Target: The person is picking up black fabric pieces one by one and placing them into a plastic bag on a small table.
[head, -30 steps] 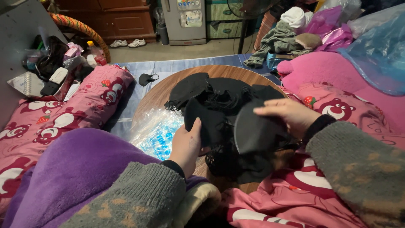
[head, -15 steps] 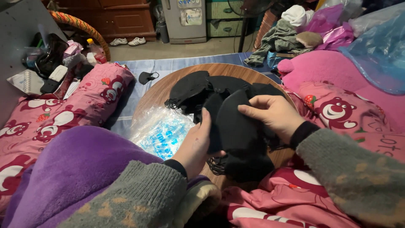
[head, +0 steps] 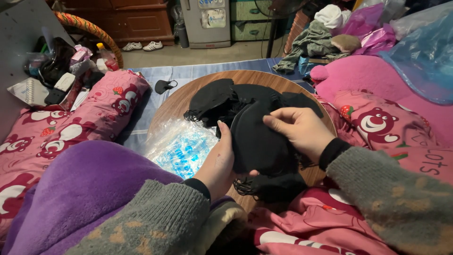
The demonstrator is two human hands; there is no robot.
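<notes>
A stack of black face masks [head: 257, 141] stands on edge between my two hands over the near part of a round wooden table [head: 181, 101]. My left hand [head: 219, 163] presses flat against the stack's left side. My right hand [head: 299, 130] grips its top right edge, fingers curled over it. Behind them a loose heap of black masks [head: 222, 99] with ear loops lies on the table. More masks [head: 271, 189] rest under the held stack at the table's near edge.
A clear plastic bag with blue print [head: 181, 146] lies on the table's left part. One black mask [head: 165, 86] lies on the blue floor mat. Pink patterned bedding [head: 75, 127] flanks both sides; a purple blanket [head: 75, 189] covers my lap. Clutter and clothes lie beyond.
My hands have drawn the mask stack together and turned it upright. My right hand has shifted from the stack's far right edge to its top, and my left hand has closed in flat.
</notes>
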